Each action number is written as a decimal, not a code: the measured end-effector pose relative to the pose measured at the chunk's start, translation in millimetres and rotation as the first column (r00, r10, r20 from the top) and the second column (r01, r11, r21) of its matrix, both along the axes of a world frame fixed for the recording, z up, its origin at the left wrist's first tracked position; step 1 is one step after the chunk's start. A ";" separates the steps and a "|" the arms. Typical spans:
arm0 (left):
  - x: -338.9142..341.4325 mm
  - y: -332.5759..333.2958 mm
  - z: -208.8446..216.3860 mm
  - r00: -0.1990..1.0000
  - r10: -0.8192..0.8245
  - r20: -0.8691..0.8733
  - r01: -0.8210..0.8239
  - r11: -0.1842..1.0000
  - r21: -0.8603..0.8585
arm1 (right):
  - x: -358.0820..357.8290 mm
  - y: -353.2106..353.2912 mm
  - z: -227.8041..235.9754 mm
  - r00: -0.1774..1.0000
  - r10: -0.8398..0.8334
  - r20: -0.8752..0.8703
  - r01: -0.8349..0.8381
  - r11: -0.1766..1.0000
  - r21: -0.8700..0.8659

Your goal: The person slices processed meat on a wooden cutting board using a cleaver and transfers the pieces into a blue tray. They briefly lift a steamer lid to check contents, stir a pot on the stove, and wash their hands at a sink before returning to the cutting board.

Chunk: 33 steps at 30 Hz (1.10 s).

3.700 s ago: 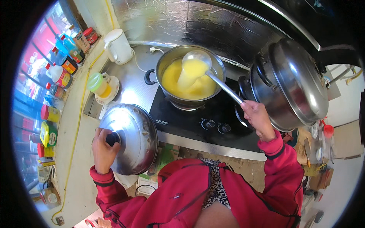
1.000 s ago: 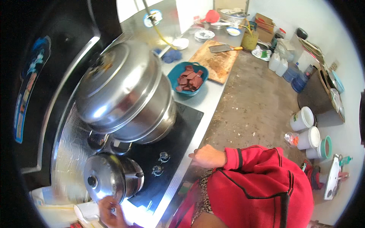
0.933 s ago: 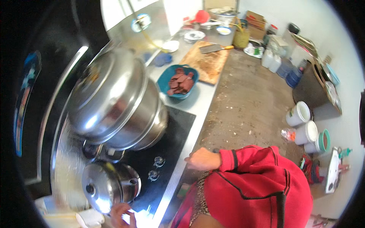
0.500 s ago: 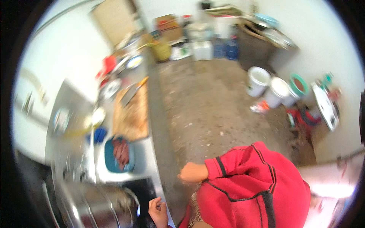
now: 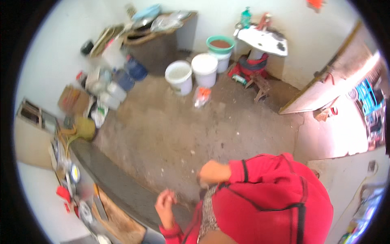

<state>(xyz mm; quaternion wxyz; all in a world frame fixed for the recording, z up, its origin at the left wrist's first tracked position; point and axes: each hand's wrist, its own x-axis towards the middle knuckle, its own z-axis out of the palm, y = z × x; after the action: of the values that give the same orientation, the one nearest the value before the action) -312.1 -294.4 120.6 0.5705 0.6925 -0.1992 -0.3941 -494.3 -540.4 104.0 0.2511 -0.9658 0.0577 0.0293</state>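
Observation:
My left hand (image 5: 165,204) is raised in front of my body at the lower middle, its fingers loosely bent and a little apart, with nothing visible in them. To its right, my right hand (image 5: 213,172) is curled like a fist, back of the hand up; no object shows in it. Both arms wear red sleeves (image 5: 260,166) with dark trim. Nearest to my left hand is the counter at the lower left. On it lies a wooden cutting board (image 5: 124,221), with a wide-bladed knife (image 5: 100,208) resting on it. Motion blurs the hands slightly.
White buckets (image 5: 179,79) and a green basin (image 5: 220,44) stand near a white sink (image 5: 262,40) at the far wall. A large dark vat (image 5: 156,51), blue jugs (image 5: 136,68) and a yellow-green watering can (image 5: 84,128) are left. An open door (image 5: 325,77) stands right.
My view has swung to the right, away from the counter. The tub of meat and the metal pot have left view; the sink and doorway now show. My left hand is away from the counter edge.

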 end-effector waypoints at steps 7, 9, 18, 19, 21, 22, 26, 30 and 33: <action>53.1 -152.6 37.4 0.587 -0.461 -0.666 -0.232 0.692 -0.684 | -6.2 -56.0 17.6 0.948 -0.313 -0.061 0.307 0.948 -0.087; 67.6 -171.7 34.4 0.510 -0.488 -0.708 -0.257 0.699 -0.667 | 2.2 -63.5 26.0 0.923 -0.365 -0.117 0.361 0.931 -0.060; 80.4 -331.8 -3.6 0.388 -0.506 -0.771 0.030 0.843 -0.538 | -40.7 -138.7 14.0 0.772 -0.618 -0.146 0.622 0.783 -0.023; 78.2 -348.9 -14.8 0.415 -0.493 -0.765 0.098 0.860 -0.501 | -48.9 -148.7 15.9 0.734 -0.663 -0.148 0.671 0.742 0.008; 64.2 -389.8 -35.3 0.453 -0.468 -0.759 0.189 0.882 -0.431 | -69.6 -170.5 4.2 0.648 -0.747 -0.145 0.755 0.656 -0.003; 54.2 -415.5 -41.3 0.463 -0.456 -0.760 0.211 0.890 -0.405 | -80.3 -187.1 -0.4 0.610 -0.780 -0.142 0.787 0.617 -0.005; 0.6 -527.6 -52.2 0.457 -0.445 -0.770 0.298 0.893 -0.338 | -134.8 -264.0 -12.1 0.508 -0.861 0.000 0.861 0.507 -0.041; -61.7 -628.6 -68.5 0.472 -0.391 -0.790 0.370 0.901 -0.225 | -195.1 -340.2 -13.9 0.456 -0.890 -0.005 0.883 0.453 -0.118; -103.0 -709.6 -59.0 0.439 -0.432 -0.788 0.444 0.867 -0.228 | -238.7 -419.7 -1.2 0.419 -0.906 0.058 0.902 0.408 -0.139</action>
<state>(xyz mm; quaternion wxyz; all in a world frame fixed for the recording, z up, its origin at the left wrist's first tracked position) -415.1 -1004.0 61.6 0.4697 0.3574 -0.0814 -0.8031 -733.1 -960.1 102.8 0.1540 -0.7975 0.5744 -0.1021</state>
